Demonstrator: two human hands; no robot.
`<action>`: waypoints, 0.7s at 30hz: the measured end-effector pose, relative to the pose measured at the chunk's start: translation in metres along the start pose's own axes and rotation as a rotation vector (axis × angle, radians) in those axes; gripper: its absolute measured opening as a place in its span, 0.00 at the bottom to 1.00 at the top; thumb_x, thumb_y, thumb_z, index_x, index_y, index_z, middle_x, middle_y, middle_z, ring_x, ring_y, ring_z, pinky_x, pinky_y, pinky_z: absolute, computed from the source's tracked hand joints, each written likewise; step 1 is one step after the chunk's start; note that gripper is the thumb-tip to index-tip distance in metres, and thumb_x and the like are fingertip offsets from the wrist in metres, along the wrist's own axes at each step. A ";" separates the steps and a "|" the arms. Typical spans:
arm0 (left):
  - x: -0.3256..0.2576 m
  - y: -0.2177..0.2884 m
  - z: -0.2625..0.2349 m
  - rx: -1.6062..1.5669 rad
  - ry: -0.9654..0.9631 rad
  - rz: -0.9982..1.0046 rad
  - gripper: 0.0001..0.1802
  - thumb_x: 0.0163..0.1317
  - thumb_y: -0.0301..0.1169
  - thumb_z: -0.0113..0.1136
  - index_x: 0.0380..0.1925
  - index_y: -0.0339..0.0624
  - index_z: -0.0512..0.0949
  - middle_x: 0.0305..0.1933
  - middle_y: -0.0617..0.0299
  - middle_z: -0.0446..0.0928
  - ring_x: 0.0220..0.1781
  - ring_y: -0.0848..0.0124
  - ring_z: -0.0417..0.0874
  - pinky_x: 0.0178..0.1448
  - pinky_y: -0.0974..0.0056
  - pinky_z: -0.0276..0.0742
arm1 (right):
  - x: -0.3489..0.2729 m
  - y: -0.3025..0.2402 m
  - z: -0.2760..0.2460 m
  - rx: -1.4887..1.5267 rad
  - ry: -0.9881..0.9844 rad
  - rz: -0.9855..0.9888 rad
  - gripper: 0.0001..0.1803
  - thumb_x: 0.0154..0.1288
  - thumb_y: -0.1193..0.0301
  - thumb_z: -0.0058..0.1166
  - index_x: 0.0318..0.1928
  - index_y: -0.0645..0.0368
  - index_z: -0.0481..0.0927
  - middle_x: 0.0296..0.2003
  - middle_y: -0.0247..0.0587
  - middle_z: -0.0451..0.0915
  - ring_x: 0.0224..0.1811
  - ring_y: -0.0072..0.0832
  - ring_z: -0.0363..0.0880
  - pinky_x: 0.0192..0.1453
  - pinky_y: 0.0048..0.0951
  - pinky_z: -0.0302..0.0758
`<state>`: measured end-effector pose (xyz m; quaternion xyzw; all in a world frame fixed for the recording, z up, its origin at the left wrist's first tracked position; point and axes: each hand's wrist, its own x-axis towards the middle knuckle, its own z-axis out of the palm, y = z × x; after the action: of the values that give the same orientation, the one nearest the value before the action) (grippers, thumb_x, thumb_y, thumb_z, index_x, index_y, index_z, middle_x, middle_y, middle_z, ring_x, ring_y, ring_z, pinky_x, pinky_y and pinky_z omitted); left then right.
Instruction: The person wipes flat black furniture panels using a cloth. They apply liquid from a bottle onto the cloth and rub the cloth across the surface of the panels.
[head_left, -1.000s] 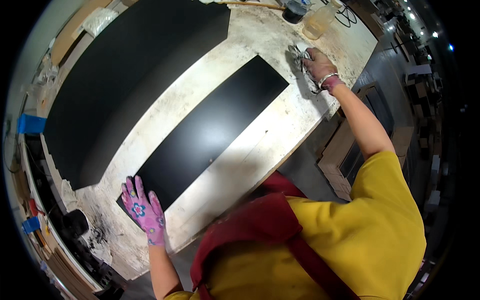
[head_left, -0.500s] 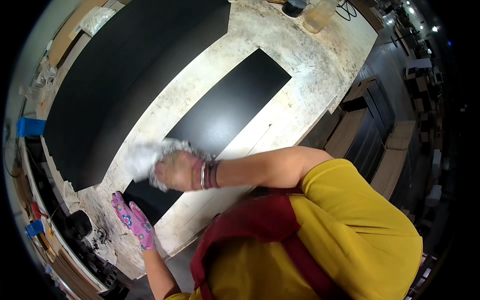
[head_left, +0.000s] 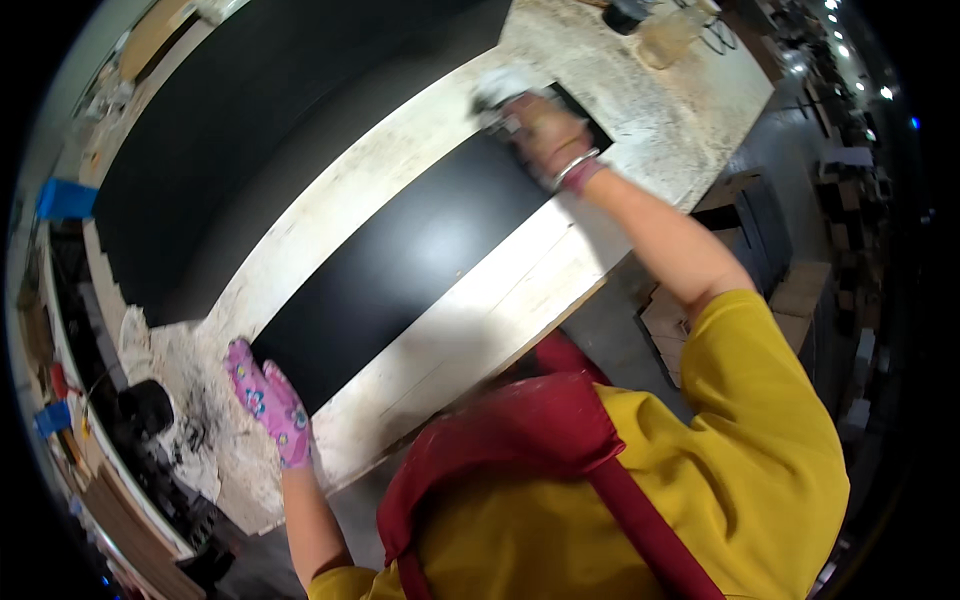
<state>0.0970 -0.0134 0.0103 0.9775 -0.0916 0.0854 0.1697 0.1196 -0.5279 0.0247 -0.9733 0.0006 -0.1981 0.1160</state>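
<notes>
Black panel (head_left: 420,250) lying diagonally mid-frame on pale counter (head_left: 640,130), pinned lower left by flat, open-fingered gloved left hand (head_left: 268,402) to steady it, rubbed upper centre by right hand (head_left: 545,132) clutching white cloth (head_left: 500,90).

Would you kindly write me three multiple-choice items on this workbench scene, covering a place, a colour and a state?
1. Where is the right hand?
A. at the black panel's far end
B. on the floor
C. on the blue block

2. What colour is the left hand's glove?
A. green
B. pink, patterned
C. black

3. How is the white cloth held?
A. hanging from a hook
B. folded on a shelf
C. pressed to the black panel

Answers: 1 A, the hand lies at the panel's far end; 2 B, pink shows plainly; 3 C, the right hand bears on it.
</notes>
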 end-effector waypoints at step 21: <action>0.010 -0.054 0.000 -0.155 0.119 0.165 0.23 0.59 0.24 0.49 0.56 0.49 0.75 0.57 0.56 0.77 0.63 0.54 0.72 0.66 0.56 0.66 | -0.014 -0.143 0.005 0.032 -0.243 0.132 0.18 0.56 0.73 0.58 0.49 0.57 0.77 0.43 0.50 0.78 0.49 0.45 0.75 0.55 0.40 0.73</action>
<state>0.1183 0.0350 -0.0053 0.9438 -0.1679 0.1495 0.2421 0.1025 -0.3872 0.0476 -0.9860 0.0476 -0.0709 0.1436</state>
